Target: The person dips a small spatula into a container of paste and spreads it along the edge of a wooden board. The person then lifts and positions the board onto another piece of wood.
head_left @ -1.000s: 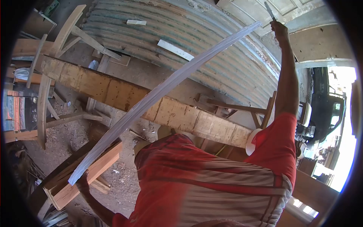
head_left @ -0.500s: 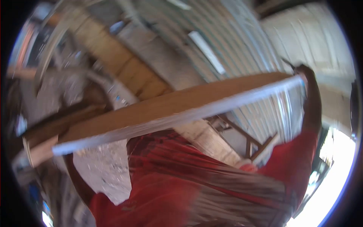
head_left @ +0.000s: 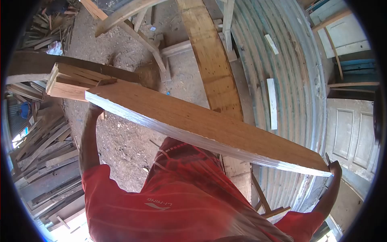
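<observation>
A long, wide wooden plank (head_left: 201, 117) with a pale, bright front edge stretches across my body in the head view, sloping down to the right. My left hand (head_left: 96, 109) is closed on its left end from below, partly hidden by the wood. At the far right end, my right hand (head_left: 335, 167) grips the plank's tip. A thin dark object (head_left: 327, 157) sticks up by those fingers; its kind is unclear. Beyond the left end lie shorter pieces of wood (head_left: 74, 82), overlapping the plank in view; whether they touch it I cannot tell.
A long board (head_left: 209, 56) runs away from me past the plank. To its right is a corrugated metal sheet (head_left: 258, 52) with white strips on it. Scrap wood (head_left: 48, 157) is piled at left. Panelled doors (head_left: 350, 125) stand at the right. Wooden trestle legs (head_left: 151, 44) are ahead.
The plank's right end has gone from higher than the left to lower in view, and the surroundings have swung round. Both hands stay on its ends.
</observation>
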Demonstrator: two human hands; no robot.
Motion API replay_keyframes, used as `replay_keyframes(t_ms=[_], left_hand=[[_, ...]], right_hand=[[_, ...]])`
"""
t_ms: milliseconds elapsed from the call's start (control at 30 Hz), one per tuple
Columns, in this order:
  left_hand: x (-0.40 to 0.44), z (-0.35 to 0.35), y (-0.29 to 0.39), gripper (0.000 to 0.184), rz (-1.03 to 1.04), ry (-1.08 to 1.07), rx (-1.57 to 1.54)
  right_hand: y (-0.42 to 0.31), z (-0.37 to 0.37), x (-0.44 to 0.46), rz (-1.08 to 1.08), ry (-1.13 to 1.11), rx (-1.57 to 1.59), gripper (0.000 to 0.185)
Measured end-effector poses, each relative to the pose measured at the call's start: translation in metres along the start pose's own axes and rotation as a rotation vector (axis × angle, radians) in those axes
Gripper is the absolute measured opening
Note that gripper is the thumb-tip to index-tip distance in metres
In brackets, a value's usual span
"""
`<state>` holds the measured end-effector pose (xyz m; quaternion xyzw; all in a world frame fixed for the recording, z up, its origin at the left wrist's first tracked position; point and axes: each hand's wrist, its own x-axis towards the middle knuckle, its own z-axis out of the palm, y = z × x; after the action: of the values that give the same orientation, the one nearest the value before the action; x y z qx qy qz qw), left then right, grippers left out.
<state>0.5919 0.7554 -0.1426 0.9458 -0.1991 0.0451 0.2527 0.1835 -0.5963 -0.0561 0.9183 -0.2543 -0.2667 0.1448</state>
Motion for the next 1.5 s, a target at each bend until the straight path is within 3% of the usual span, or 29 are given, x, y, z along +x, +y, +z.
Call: replay_keyframes(t_ms=[67, 300, 433, 467, 533, 600, 633, 733, 933, 1000, 1067, 1167, 1267, 1300, 1367, 1467, 1500], left_hand=[[0.007, 0.003, -0.012, 0.022, 0.058, 0.021, -0.013], [0.075, -0.011, -0.038, 0.024, -0.093, 0.126, 0.046], [0.125, -0.019, -0.068, 0.025, -0.179, 0.204, 0.062], [0.142, -0.021, -0.077, 0.025, -0.196, 0.223, 0.065], [0.181, -0.02, -0.104, 0.026, -0.226, 0.261, 0.057], [0.236, -0.019, -0.128, 0.027, -0.251, 0.294, 0.051], [0.264, -0.017, -0.15, 0.027, -0.261, 0.311, 0.042], [0.332, -0.025, -0.201, 0.029, -0.319, 0.334, 0.022], [0.432, -0.058, -0.283, 0.031, -0.434, 0.317, 0.008], [0.441, -0.068, -0.321, 0.032, -0.491, 0.299, -0.002], [0.456, -0.076, -0.338, 0.033, -0.544, 0.278, -0.032], [0.462, -0.083, -0.374, 0.035, -0.611, 0.25, -0.079], [0.462, -0.089, -0.392, 0.036, -0.652, 0.231, -0.09], [0.462, -0.09, -0.391, 0.037, -0.654, 0.23, -0.089], [0.458, -0.091, -0.392, 0.038, -0.649, 0.232, -0.073], [0.445, -0.088, -0.385, 0.039, -0.624, 0.232, -0.043], [0.443, -0.086, -0.38, 0.04, -0.618, 0.233, -0.034]], right_hand=[[-0.006, 0.003, -0.004, -0.004, 0.01, -0.02, 0.029], [-0.033, -0.025, 0.049, -0.093, 0.059, -0.149, 0.033], [-0.082, -0.075, 0.118, -0.128, 0.226, -0.098, 0.035], [-0.096, -0.084, 0.135, -0.154, 0.391, 0.042, 0.035], [-0.152, -0.13, 0.169, -0.053, 0.334, 0.057, 0.035], [-0.169, -0.145, 0.219, -0.254, 0.457, -0.178, 0.036], [-0.213, -0.183, 0.226, -0.086, 0.356, 0.087, 0.035], [-0.263, -0.235, 0.312, -0.055, 0.266, -0.078, 0.036], [-0.359, -0.333, 0.508, -0.139, 0.381, -0.079, 0.044], [-0.433, -0.39, 0.519, -0.135, 0.439, 0.118, 0.04], [-0.432, -0.395, 0.593, -0.191, 0.318, -0.265, 0.035], [-0.504, -0.449, 0.624, -0.02, 0.343, 0.264, 0.039], [-0.574, -0.501, 0.628, -0.019, 0.343, 0.609, 0.036], [-0.571, -0.508, 0.652, -0.199, 0.353, 0.203, 0.035], [-0.601, -0.53, 0.684, -0.162, 0.364, -0.368, 0.029], [-0.653, -0.543, 0.68, -0.111, 0.515, 0.615, 0.025], [-0.65, -0.537, 0.702, -0.14, 0.513, 0.591, 0.028]])
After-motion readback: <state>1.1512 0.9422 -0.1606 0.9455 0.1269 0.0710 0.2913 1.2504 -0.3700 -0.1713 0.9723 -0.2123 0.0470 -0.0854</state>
